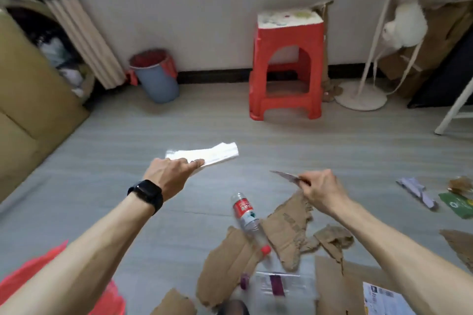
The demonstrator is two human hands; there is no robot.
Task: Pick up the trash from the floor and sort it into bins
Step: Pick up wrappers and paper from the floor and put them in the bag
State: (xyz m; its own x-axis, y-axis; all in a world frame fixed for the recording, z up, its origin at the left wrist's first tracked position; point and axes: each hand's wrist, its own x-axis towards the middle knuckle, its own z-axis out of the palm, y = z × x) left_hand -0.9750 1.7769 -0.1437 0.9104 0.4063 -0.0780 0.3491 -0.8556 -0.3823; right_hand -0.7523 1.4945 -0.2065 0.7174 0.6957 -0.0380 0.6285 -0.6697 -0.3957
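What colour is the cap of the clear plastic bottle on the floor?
Its small round cap is red; head view.

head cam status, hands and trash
Left hand grips white paper. Right hand pinches grey scrap. Plastic bottle, torn cardboard on floor. Nothing blocking blue bin.

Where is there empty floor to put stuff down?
The floor is bare from the bucket and stool down to your hands, and on the left beside the box. Near you it's crowded: cardboard, a bottle, and wrappers on the right.
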